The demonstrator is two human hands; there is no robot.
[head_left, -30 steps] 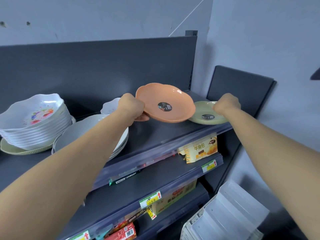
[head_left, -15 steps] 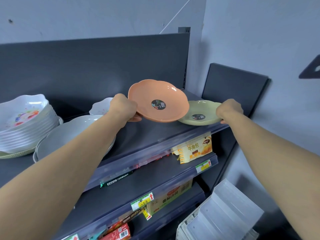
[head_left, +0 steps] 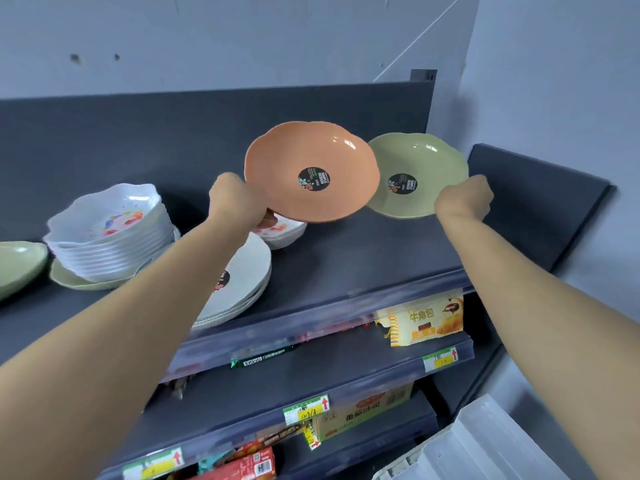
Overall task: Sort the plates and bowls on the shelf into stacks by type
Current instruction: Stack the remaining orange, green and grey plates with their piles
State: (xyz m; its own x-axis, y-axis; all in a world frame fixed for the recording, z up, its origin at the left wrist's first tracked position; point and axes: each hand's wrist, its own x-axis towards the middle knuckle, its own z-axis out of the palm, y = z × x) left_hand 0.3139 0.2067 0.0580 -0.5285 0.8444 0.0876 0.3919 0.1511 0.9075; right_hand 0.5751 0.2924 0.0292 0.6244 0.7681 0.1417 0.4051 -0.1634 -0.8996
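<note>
Head view:

- Left hand (head_left: pixel 237 199): fingers curled round the left rim of the orange plate, fingertips showing beneath the rim.
- Orange plate (head_left: pixel 311 171): scalloped edge, round black sticker in the well. It is held clear above the top shelf, tilted with its face toward the camera, and its right edge overlaps the green plate's left edge.
- Right hand (head_left: pixel 462 199): back of hand toward the camera, fingers closed on the lower right rim of the green plate.
- Green plate (head_left: pixel 415 168): same scalloped form and black sticker, tilted face-forward, held above the shelf's right end.
- Top shelf (head_left: pixel 363 258): dark grey, with a dark back panel.
- Stack of floral bowls (head_left: pixel 110 233): white, wavy-rimmed, at shelf left, standing on a pale green ribbed plate (head_left: pixel 79 282).
- Green dish (head_left: pixel 19 265): at the far left edge, partly cut off.
- Stack of white plates (head_left: pixel 242 282): at the shelf front, partly hidden by the left forearm.
- Single floral bowl (head_left: pixel 280 233): just behind the white plates, below the orange plate.
- Lower shelves: a yellow snack packet (head_left: pixel 426 320), a printed carton (head_left: pixel 363 410) and a red packet (head_left: pixel 242 467).
- Clear plastic crate (head_left: pixel 485 445): bottom right.
</note>
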